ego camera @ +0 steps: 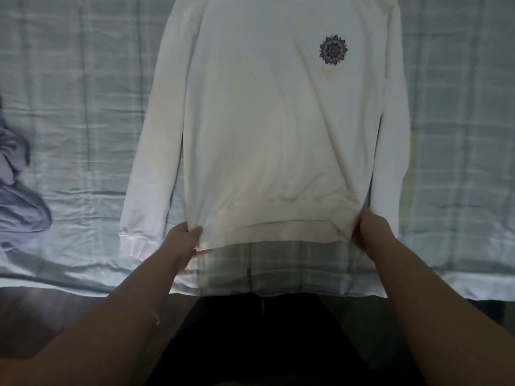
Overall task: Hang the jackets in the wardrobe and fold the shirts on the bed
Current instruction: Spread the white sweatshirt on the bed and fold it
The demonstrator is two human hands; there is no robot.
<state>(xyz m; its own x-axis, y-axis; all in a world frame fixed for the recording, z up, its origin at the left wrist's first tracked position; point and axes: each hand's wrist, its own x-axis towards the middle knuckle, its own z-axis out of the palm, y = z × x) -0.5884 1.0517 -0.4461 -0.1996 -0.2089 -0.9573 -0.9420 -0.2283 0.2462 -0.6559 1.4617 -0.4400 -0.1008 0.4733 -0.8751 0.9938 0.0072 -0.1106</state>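
Note:
A white long-sleeved shirt (pixel 262 121) with a dark flower print on its chest lies spread front-up on the bed (pixel 69 107), collar away from me. Both sleeves run straight down along its sides. My left hand (pixel 185 239) pinches the hem's left corner, and my right hand (pixel 367 232) pinches the right corner. The hem is lifted slightly off the sheet between them. The collar is cut off by the top of the frame.
The bed carries a pale checked sheet, and its near edge (pixel 278 292) runs across in front of me. A crumpled lilac-grey garment (pixel 19 196) lies at the left edge of the bed. Dark floor shows below the edge.

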